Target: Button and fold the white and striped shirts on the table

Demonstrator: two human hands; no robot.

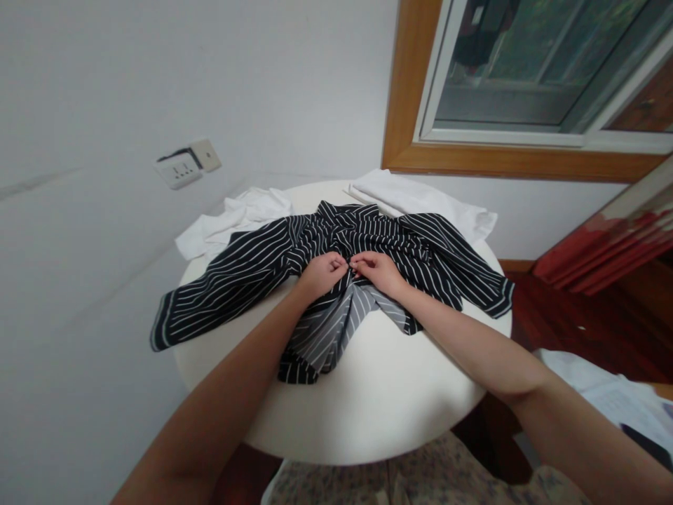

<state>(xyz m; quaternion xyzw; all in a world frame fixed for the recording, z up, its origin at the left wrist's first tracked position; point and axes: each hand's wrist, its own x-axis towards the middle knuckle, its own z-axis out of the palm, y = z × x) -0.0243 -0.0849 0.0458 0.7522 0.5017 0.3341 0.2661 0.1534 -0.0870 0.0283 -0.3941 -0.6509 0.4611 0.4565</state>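
A black shirt with white stripes [247, 263] lies spread on the round white table [362, 393], its sleeves out to both sides and its collar toward the wall. Both hands meet at the middle of its front. My left hand [323, 273] is closed, thumb and fingertips pinching the fabric along the front opening. Just beside it, my right hand [379, 272] pinches the shirt too, fingertips almost touching the left ones. Below the hands the front parts and the grey inner side shows. Whether a button sits between the fingertips is too small to tell.
White cloth [236, 217] lies at the table's back left, and a folded white cloth [420, 196] at its back right. A wall socket [179, 170] is at the left. A wood-framed window [515, 84] and a red curtain [604, 245] are at the right.
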